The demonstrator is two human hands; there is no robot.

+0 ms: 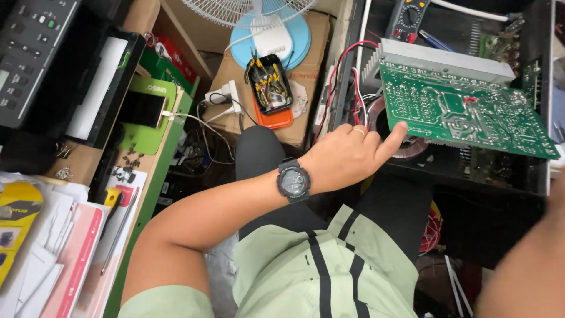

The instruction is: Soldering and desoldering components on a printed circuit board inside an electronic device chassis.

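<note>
Here the left hand, with a watch on its wrist, grips the near corner of a green circuit board, thumb under the edge and fingers curled against it. The board sits tilted over an open black chassis, its solder side up, a grey heatsink along its far edge. The right hand is out of view; only a blurred forearm shows at the lower right, so its state cannot be told.

Likely risks: the red wires running to the board look taut enough to pull loose if it is tilted further, and a one-corner hold could let it slip onto the coil below.

Around it: a multimeter beyond the heatsink, a tray of tools on a cardboard box, a fan, and a phone on the cluttered tabletop to the left.
</note>
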